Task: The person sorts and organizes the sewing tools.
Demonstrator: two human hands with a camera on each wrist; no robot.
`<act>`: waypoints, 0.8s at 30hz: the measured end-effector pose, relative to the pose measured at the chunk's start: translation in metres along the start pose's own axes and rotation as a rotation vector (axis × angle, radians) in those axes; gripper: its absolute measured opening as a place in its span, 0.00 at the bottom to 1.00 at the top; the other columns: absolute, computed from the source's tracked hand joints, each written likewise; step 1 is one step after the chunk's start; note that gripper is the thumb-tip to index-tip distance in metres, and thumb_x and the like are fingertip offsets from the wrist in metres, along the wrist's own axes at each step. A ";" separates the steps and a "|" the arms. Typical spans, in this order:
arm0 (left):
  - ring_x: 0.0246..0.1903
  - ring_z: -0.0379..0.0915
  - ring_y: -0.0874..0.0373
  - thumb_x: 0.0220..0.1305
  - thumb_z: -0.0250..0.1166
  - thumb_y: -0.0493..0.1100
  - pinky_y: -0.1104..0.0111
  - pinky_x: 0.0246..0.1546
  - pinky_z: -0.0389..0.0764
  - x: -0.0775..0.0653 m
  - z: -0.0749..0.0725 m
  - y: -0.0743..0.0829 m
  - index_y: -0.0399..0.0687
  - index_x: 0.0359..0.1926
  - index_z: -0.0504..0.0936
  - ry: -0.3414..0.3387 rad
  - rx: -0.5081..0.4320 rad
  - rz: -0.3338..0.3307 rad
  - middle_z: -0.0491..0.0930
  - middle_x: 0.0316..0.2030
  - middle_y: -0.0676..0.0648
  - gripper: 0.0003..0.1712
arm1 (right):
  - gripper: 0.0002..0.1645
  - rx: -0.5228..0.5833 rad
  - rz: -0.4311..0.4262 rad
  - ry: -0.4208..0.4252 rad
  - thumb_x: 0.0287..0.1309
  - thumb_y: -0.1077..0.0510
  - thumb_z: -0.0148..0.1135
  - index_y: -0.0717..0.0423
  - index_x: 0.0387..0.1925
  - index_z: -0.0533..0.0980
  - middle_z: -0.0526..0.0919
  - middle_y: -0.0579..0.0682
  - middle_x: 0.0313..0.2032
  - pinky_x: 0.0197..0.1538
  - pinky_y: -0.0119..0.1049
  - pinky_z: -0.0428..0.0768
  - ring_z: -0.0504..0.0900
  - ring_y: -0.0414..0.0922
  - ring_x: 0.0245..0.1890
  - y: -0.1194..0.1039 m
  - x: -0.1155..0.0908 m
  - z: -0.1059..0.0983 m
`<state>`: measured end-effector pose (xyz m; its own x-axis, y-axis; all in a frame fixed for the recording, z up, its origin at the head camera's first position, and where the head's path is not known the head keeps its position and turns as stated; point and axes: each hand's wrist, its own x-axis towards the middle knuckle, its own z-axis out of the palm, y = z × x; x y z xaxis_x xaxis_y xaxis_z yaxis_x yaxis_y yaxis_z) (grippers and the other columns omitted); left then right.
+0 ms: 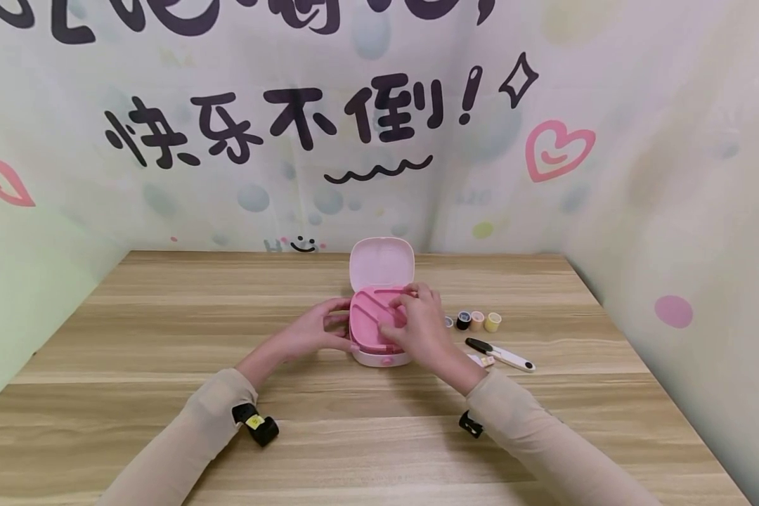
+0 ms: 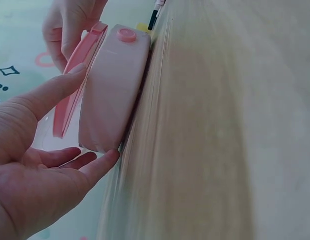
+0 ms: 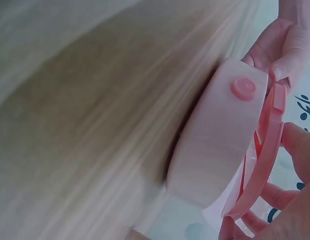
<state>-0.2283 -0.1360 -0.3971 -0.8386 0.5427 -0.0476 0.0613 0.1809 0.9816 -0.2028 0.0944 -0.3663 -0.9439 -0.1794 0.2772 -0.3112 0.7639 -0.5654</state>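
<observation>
A small white box with a pink front button stands on the table, its pale pink lid raised at the back. Over its base sits a pink divided tray, tilted up from the rim in the right wrist view. My right hand pinches this tray with thumb and fingers at its right side. My left hand rests along the box's left side, fingers extended; its thumb lies by the tray's edge and its fingertips touch near the box's bottom. The inside under the tray is hidden.
Right of the box stand several small round pots, among them a black pot and a yellow pot. Nearer lies a slim white-and-black tool, beside a small pale piece. A printed cloth hangs behind the wooden table.
</observation>
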 end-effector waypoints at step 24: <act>0.76 0.58 0.32 0.62 0.74 0.32 0.48 0.73 0.69 0.000 0.008 0.005 0.29 0.77 0.60 0.045 0.098 -0.019 0.62 0.76 0.29 0.48 | 0.21 0.036 0.026 0.056 0.57 0.62 0.78 0.73 0.48 0.84 0.80 0.72 0.57 0.56 0.55 0.82 0.77 0.65 0.58 0.021 0.015 -0.056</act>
<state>-0.2232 -0.1282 -0.3936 -0.8636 0.5011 -0.0551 0.0961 0.2710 0.9578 -0.2172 0.1426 -0.3302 -0.9443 -0.1243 0.3046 -0.2915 0.7451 -0.5999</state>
